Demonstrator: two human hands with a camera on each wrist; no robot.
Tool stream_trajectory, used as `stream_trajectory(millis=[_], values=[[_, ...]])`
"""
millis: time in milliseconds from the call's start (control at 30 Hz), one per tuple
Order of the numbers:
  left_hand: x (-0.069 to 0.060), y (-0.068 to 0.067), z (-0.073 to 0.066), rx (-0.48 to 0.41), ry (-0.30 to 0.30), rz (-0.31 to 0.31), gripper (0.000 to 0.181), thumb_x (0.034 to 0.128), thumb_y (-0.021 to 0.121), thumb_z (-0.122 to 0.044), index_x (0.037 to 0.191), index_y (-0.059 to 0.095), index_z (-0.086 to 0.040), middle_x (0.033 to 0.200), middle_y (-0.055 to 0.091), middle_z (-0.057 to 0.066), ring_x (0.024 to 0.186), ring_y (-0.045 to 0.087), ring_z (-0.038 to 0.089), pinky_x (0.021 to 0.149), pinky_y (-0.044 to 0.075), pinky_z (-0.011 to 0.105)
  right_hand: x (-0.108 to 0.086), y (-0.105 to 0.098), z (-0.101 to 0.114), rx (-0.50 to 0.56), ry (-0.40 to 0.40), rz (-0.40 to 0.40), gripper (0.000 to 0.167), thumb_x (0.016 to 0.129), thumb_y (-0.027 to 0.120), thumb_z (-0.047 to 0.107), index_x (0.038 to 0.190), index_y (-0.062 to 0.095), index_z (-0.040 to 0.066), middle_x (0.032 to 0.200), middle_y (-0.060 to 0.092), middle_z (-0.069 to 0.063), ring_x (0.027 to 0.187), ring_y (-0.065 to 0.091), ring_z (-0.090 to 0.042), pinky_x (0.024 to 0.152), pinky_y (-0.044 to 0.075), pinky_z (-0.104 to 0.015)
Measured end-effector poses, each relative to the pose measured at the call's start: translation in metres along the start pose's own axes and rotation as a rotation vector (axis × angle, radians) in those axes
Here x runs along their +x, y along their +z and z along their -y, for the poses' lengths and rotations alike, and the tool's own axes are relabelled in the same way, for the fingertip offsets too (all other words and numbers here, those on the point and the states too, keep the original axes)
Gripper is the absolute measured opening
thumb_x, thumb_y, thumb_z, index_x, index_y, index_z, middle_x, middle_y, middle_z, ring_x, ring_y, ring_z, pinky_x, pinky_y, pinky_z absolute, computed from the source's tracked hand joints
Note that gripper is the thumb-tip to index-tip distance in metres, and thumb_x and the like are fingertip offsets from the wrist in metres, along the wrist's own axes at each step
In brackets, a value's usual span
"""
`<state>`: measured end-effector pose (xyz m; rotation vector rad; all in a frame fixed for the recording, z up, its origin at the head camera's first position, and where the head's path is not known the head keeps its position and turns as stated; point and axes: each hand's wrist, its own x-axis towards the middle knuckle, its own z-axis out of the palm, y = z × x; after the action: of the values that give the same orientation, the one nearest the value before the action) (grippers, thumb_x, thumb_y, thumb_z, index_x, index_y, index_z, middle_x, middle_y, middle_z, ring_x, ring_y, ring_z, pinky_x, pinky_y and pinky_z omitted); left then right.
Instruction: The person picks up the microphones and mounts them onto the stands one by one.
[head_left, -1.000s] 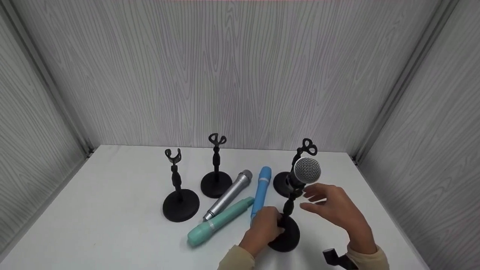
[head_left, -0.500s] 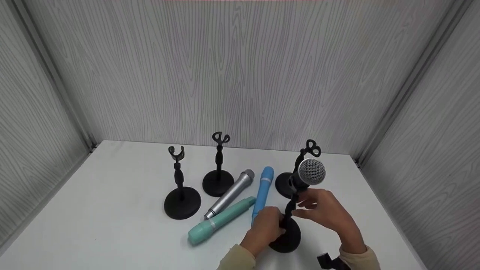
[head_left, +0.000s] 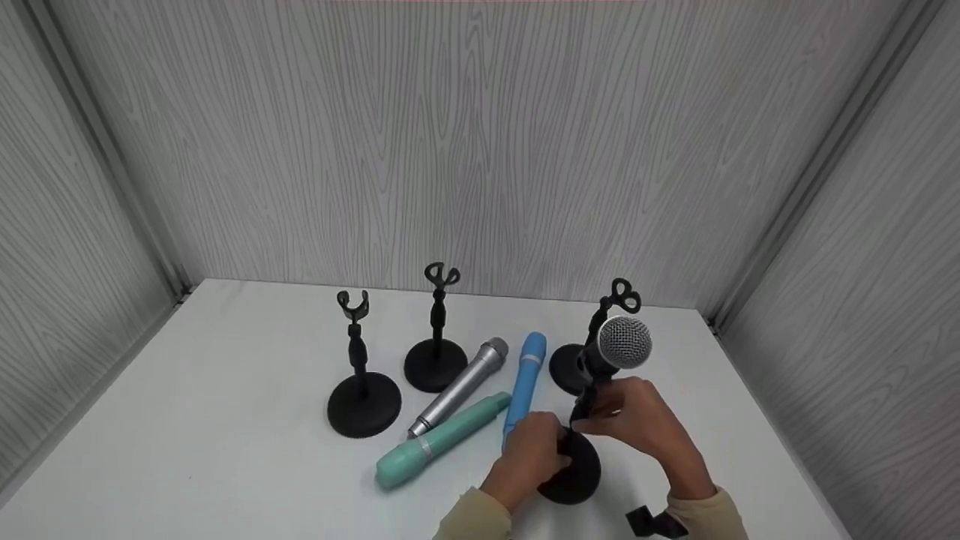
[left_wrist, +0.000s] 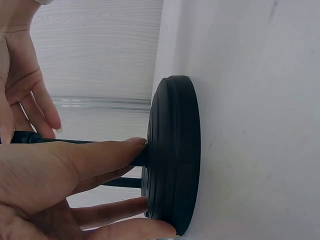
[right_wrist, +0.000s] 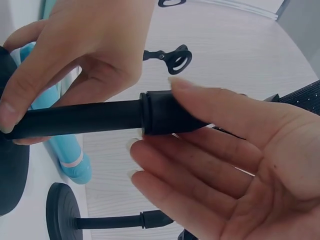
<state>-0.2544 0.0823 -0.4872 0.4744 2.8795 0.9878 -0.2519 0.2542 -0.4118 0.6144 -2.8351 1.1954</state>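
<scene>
A black tabletop microphone stand [head_left: 577, 480] stands at the right front and bears a microphone with a silver mesh head [head_left: 625, 343]. Low on its pole [right_wrist: 80, 119], just above the round base [left_wrist: 175, 155], my left hand [head_left: 531, 454] grips with thumb and fingers; some fingertips touch the base. Higher up, my right hand [head_left: 637, 420] pinches the thicker sleeve [right_wrist: 167, 112] of the pole, thumb on one side and fingers on the other. The base sits on the white table. In the head view, both hands hide part of the pole.
Left of my hands lie a green microphone [head_left: 441, 441], a silver microphone [head_left: 459, 388] and a blue microphone [head_left: 526, 382]. Microphone stands with bare clips stand at the left [head_left: 364, 405], back middle [head_left: 436, 365] and behind the held one [head_left: 566, 367]. Grey wood-grain panels wall the white table [head_left: 187, 412].
My right hand has moved left from beside the stand and now pinches its pole. My left hand keeps its grip at the base. The head view has shifted slightly.
</scene>
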Motion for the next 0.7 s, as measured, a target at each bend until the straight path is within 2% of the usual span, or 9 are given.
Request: stream_trajectory(millis=[133, 267, 367, 700], values=[[-0.0010, 0.0008, -0.0006, 0.008, -0.014, -0.008, 0.022, 0.0798, 0.090, -0.017, 0.091, 0.075, -0.006, 0.084, 0.072, 0.004, 0.083, 0.069, 0.018, 0.072, 0.058, 0.033, 0.0013, 0.0046, -0.0014, 0.009, 0.012, -0.044, 0.021, 0.076, 0.091, 0.021, 0.089, 0.079, 0.009, 0.084, 0.080, -0.003, 0.080, 0.077, -0.014, 0.074, 0.060, -0.026], [-0.0020, 0.0028, -0.0021, 0.044, -0.005, -0.041, 0.023, 0.0783, 0.091, -0.020, 0.089, 0.075, -0.007, 0.082, 0.072, 0.004, 0.081, 0.071, 0.020, 0.067, 0.058, 0.033, 0.0020, 0.0077, -0.0021, 0.023, 0.031, -0.064, 0.019, 0.074, 0.092, 0.021, 0.085, 0.080, 0.011, 0.080, 0.080, -0.001, 0.078, 0.077, -0.012, 0.073, 0.060, -0.025], [-0.0019, 0.0028, -0.0033, 0.058, 0.009, -0.057, 0.021, 0.0787, 0.091, -0.018, 0.088, 0.076, -0.007, 0.081, 0.072, 0.004, 0.080, 0.072, 0.021, 0.065, 0.058, 0.034, 0.0028, 0.0073, -0.0036, 0.039, 0.010, -0.057, 0.018, 0.075, 0.092, 0.020, 0.085, 0.080, 0.011, 0.080, 0.080, -0.002, 0.078, 0.077, -0.012, 0.073, 0.060, -0.025], [-0.0019, 0.0017, -0.0030, 0.002, 0.034, -0.050, 0.018, 0.0795, 0.089, -0.012, 0.088, 0.075, -0.004, 0.080, 0.071, 0.006, 0.079, 0.070, 0.021, 0.065, 0.057, 0.032, 0.0029, 0.0053, -0.0030, 0.053, -0.055, -0.029, 0.016, 0.076, 0.090, 0.013, 0.087, 0.080, 0.006, 0.080, 0.080, -0.004, 0.075, 0.077, -0.010, 0.072, 0.058, -0.022]])
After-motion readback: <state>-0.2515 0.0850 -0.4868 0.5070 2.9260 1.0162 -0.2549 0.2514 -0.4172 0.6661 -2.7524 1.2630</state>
